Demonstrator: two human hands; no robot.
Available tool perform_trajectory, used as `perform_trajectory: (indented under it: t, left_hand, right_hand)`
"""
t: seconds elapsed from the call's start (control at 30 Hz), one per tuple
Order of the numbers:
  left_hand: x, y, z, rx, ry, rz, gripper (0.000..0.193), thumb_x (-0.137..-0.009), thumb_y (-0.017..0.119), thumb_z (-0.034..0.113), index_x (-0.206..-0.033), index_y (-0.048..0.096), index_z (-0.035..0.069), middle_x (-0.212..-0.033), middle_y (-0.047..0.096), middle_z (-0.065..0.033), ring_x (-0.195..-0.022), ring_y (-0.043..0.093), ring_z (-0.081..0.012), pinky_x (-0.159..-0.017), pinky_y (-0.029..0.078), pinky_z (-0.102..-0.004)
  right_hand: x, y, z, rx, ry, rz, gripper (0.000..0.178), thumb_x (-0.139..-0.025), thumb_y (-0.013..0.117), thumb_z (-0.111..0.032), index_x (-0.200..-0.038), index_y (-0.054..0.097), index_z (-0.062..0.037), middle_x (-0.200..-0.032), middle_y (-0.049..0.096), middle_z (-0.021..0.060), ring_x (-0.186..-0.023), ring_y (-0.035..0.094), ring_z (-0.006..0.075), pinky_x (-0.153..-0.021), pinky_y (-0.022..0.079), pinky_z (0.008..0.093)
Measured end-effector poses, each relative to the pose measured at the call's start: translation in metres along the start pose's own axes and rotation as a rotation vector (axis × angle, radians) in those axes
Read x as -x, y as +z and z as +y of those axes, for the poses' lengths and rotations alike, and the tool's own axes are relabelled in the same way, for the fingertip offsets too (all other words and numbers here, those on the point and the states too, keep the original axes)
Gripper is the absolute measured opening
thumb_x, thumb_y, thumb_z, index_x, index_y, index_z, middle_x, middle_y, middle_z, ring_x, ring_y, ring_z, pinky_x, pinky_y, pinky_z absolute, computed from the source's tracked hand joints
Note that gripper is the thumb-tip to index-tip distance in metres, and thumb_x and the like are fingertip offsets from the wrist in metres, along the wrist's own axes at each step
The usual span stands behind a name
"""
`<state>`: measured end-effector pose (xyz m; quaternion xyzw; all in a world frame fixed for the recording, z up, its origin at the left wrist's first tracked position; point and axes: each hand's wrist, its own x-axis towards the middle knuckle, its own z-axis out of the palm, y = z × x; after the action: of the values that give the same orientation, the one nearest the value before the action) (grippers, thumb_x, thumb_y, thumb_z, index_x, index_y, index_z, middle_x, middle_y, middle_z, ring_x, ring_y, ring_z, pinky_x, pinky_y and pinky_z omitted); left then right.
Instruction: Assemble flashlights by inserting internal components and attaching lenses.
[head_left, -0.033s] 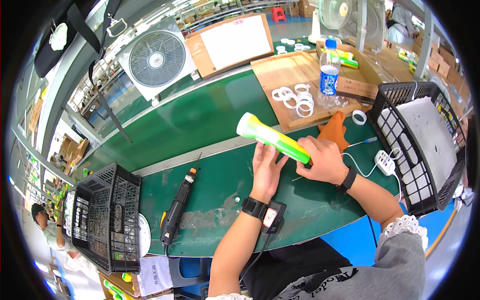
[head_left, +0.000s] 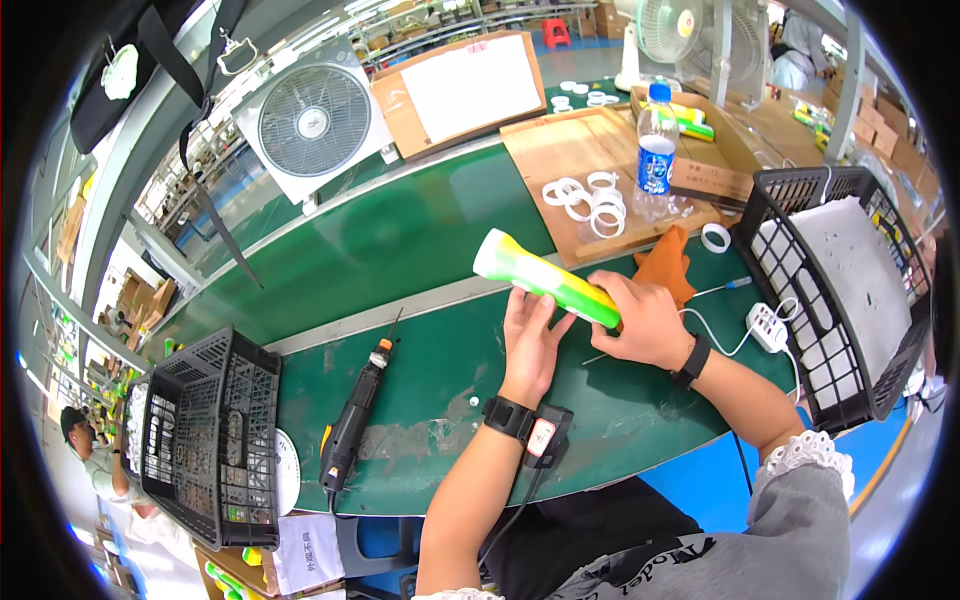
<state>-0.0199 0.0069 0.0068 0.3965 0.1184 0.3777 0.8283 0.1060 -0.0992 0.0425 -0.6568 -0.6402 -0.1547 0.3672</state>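
A flashlight [head_left: 560, 288] with a white head and a yellow and green barrel is held above the green table, its head pointing up and left. My right hand [head_left: 645, 318] is wrapped round its tail end, fingers over the top. Beneath the barrel, my left hand [head_left: 532, 345] grips it, with some fingertips hidden behind it. An orange cloth [head_left: 664, 264] lies crumpled just beyond my right hand. Left of my left hand rests a black electric screwdriver [head_left: 352, 420], its bit pointing away from me.
White rings [head_left: 606, 214] and a water bottle [head_left: 655, 160] stand on a wooden board. At the right is a black crate [head_left: 835, 350], with a white power strip [head_left: 767, 327] beside it. Another black crate [head_left: 215, 440] sits at the left. A screwdriver with a blue handle [head_left: 738, 282] lies near the cloth.
The flashlight and both hands have barely shifted; the grip is the same.
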Motion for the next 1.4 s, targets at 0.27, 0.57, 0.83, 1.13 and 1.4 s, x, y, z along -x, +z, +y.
perform_trajectory:
  t: [0.27,0.57,0.83,1.13,1.4]
  left_hand:
    - [0.001,-0.014,-0.010,-0.206,0.041,-0.066,0.027,-0.089,0.054,0.017,-0.113,0.055,0.004,-0.103,0.058,-0.0053,-0.087,0.058,-0.0138,-0.077,0.050,-0.0327]
    - [-0.007,-0.004,-0.014,-0.164,-0.006,-0.047,0.023,-0.091,0.050,0.022,-0.106,0.055,0.006,-0.084,0.054,-0.0015,-0.071,0.051,-0.0096,-0.068,0.047,-0.0284]
    - [-0.001,-0.013,-0.015,-0.183,-0.077,-0.040,0.022,-0.092,0.047,0.023,-0.102,0.054,0.006,-0.080,0.052,-0.0014,-0.074,0.051,-0.0104,-0.069,0.047,-0.0280]
    - [-0.012,-0.005,-0.019,-0.399,-0.103,-0.018,0.019,-0.092,0.045,0.020,-0.097,0.054,0.004,-0.077,0.052,-0.0022,-0.071,0.051,-0.0113,-0.069,0.046,-0.0285]
    - [-0.015,-0.008,-0.023,-0.428,-0.134,-0.045,0.020,-0.095,0.044,0.016,-0.098,0.057,0.001,-0.081,0.055,-0.0041,-0.074,0.054,-0.0112,-0.068,0.049,-0.0251]
  right_hand:
    - [-0.013,-0.037,0.025,-0.289,-0.122,0.579,0.040,-0.074,0.068,-0.015,-0.109,0.051,-0.0045,-0.096,0.063,0.0127,-0.081,0.063,0.0225,-0.072,0.049,0.0331]
    - [0.022,-0.261,0.171,0.727,0.886,-0.585,0.047,-0.071,0.061,-0.039,-0.100,0.063,-0.0020,-0.091,0.066,0.0180,-0.082,0.063,0.0341,-0.072,0.049,0.0435]
    - [0.067,-0.221,0.236,0.156,1.201,-1.130,0.029,-0.075,0.061,-0.029,-0.098,0.067,-0.0114,-0.092,0.065,0.0082,-0.078,0.058,0.0158,-0.069,0.045,0.0348]
    - [-0.123,-0.146,0.293,0.352,0.361,-0.069,0.024,-0.082,0.048,-0.023,-0.094,0.061,-0.0074,-0.088,0.064,0.0179,-0.083,0.061,0.0339,-0.070,0.047,0.0448]
    - [-0.154,-0.061,0.340,0.405,0.567,-1.074,0.051,-0.072,0.058,-0.035,-0.116,0.058,-0.0089,-0.117,0.058,0.0143,-0.106,0.055,0.0281,-0.089,0.042,0.0387]
